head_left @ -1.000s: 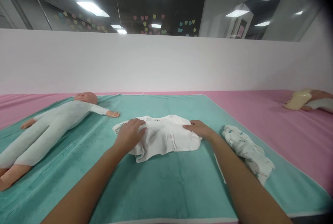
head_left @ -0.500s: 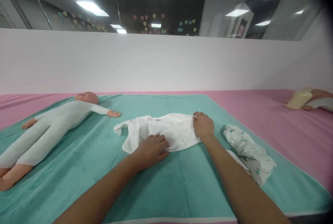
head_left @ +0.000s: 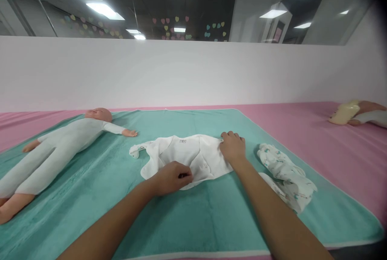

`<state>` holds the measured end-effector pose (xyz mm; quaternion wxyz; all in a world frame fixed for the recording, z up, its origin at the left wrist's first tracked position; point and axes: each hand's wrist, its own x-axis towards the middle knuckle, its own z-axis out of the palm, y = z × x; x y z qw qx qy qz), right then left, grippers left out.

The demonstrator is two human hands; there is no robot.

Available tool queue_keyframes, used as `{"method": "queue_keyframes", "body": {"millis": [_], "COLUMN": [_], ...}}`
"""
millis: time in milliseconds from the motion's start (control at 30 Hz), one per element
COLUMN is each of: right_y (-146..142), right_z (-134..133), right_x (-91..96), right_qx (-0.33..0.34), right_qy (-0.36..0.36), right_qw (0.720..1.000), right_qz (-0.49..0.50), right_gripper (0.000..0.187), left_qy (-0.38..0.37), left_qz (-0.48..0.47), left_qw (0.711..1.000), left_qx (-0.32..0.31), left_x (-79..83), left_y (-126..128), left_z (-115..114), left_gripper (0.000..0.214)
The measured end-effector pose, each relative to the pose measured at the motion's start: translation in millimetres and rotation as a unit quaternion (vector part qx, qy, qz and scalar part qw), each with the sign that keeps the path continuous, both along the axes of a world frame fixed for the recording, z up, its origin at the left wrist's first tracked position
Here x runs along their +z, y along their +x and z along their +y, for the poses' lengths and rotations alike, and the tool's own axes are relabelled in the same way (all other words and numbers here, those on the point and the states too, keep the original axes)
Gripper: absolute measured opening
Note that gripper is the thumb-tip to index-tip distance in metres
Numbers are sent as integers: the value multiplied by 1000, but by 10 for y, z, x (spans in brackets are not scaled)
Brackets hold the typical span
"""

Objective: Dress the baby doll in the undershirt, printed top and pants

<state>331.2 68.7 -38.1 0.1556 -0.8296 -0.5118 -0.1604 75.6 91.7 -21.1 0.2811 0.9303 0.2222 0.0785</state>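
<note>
So here's my setup: my left hand (head_left: 173,178) is bunched up on the bottom hem of a white baby sleepsuit (head_left: 184,156), fingers curled in, pretty much pinching the fabric. My right hand (head_left: 232,148) sits on the sleepsuit's upper right edge, fingers curled over, though honestly I can't tell if it's gripping or just pressing down. The sleepsuit lies flat right under both hands on a teal towel (head_left: 193,219), one sleeve stretched out past my left hand. Further left of that hand, a baby doll (head_left: 68,141) in a pale onesie lies on its back. Just right of my right hand, a printed white baby garment (head_left: 286,173) sits bunched up.
</note>
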Motion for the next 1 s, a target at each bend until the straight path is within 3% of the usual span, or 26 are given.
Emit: {"method": "queue_keyframes", "body": {"millis": [100,200,300,367,467,600,833,1000], "right_y": [-149,-454,-798,-956,-1031,-940,-813,-810], "right_z": [13,56,123,176,252,336,545,681], "right_x": [18,-39,-179,-270,-338,-338,-395,-375], "right_qx": [81,226,310,298,216,132,107,96], "right_qy": [37,58,1,-34,-46,-60,-72,-31], "right_qw": [996,968,938,945,973,988,989,995], "right_qz": [8,89,153,129,69,43,67,-7], "right_gripper": [30,29,28,30,42,52,58,62], "left_qy": [19,78,146,202,256,272,322,376], "left_qz": [-55,-94,-52,3,45,53,35,-11], "left_qw": [994,976,961,954,944,927,898,876], "left_qx": [90,182,228,221,202,252,298,303], "left_x": [-38,-118,-255,-351,-454,-525,-625,-564], "left_y": [15,8,-11,-2,80,272,358,236], "left_z": [86,267,496,633,782,920,1092,1113], "left_gripper": [33,25,30,34,35,43,58,56]}}
